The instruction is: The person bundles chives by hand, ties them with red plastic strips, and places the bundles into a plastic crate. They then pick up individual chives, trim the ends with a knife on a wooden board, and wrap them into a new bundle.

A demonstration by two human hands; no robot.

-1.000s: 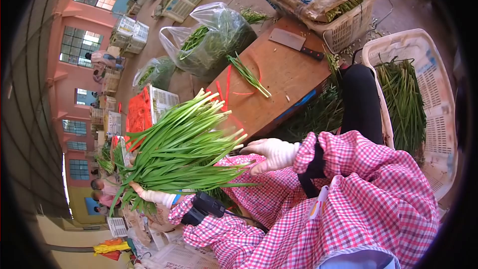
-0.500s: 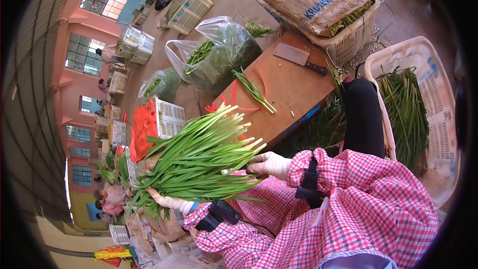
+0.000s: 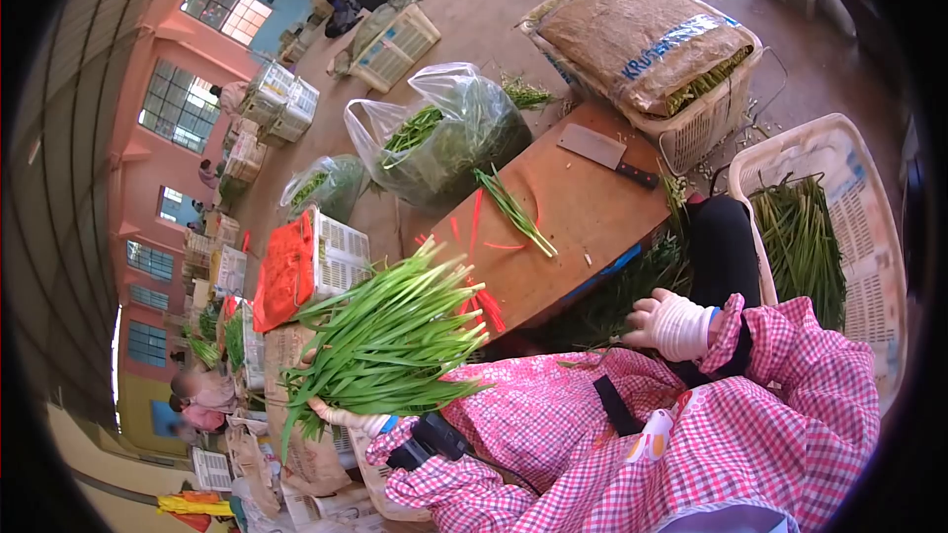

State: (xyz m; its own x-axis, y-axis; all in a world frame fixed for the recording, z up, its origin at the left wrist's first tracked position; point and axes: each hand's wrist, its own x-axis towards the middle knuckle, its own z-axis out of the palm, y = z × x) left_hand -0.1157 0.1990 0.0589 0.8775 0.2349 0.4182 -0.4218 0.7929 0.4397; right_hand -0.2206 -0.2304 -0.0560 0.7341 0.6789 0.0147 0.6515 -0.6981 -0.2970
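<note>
A thick bunch of garlic chives point(image 3: 395, 336), with long green leaves and pale cut stems, lies across my left hand point(image 3: 336, 417). That hand grips it from beneath at the leafy end; part of the fingers is hidden under the leaves. My right hand point(image 3: 657, 322), its wrist wrapped in white, is over my lap with fingers apart and slightly bent, and nothing shows in it. Ahead, a small bundle of chives point(image 3: 515, 211) rests on the wooden board point(image 3: 583, 217), near red ties point(image 3: 486, 306). A cleaver point(image 3: 604, 151) with a dark handle lies at the board's far end.
On my right stands a white basket point(image 3: 884, 237) of long greens. A sack-covered crate point(image 3: 652, 49) is beyond the board. Plastic bags of greens point(image 3: 444, 138) sit on the floor, and a crate with red bags point(image 3: 336, 255) stands left. Other people are in the background.
My right hand has left the chives' stem side and moved right, over my lap. The bunch stays in my left hand, slightly lower and less spread out.
</note>
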